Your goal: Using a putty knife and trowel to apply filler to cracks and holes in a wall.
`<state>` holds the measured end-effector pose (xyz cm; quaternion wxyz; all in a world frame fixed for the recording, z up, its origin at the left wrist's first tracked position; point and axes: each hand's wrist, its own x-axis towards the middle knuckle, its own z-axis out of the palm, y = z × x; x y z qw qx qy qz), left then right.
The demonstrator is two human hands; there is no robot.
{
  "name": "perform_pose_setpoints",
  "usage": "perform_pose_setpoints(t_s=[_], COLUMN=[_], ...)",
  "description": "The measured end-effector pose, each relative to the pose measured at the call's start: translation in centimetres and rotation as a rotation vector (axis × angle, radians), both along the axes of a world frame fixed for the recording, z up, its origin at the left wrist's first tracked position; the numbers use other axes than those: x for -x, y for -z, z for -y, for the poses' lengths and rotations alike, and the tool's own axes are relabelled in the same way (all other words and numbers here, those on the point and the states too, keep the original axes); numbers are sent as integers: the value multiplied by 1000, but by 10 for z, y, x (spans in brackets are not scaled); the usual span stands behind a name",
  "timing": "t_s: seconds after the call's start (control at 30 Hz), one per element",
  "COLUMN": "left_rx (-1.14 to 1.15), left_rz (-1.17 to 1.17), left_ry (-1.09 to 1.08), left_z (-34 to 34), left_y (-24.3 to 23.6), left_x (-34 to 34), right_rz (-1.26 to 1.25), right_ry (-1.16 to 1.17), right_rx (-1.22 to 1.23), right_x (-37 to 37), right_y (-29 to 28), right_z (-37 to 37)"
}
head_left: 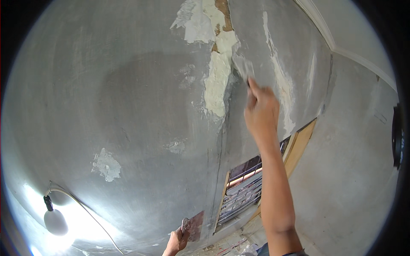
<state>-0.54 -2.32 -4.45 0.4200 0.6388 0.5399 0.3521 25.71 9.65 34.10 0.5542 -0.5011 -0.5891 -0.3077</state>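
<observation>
My right hand [264,109] is raised and closed around a putty knife [244,66], whose blade is smeared by motion. The blade is at the right edge of a long strip of cream-coloured putty [215,83] on the grey wall [145,94]. Brown bare patches show through near the strip's top. Low in the view, my left hand [176,241] grips the handle of a flat rectangular trowel [196,226] with a reddish-brown, stained blade. Whether putty lies on that blade I cannot tell.
A lit bulb [55,222] hangs on a cable at the lower left. Below my right forearm is a barred window opening [241,192] with a wooden frame [301,143]. More putty patches [106,164] and a long streak [279,74] mark the wall. Cornice moulding [320,25] runs along the ceiling.
</observation>
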Motion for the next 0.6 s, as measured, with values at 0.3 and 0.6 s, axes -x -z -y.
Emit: perform_pose_setpoints(t_s=[0.3,0.6], left_rx=[-47,-63], left_rz=[27,-10], left_ry=[-17,-38], left_z=[6,-3], left_y=[-1,-1], left_x=[-3,-4], right_rz=[35,8], right_ry=[36,-49], right_rx=[282,87], right_x=[12,-3], right_y=[66,43], right_z=[26,6])
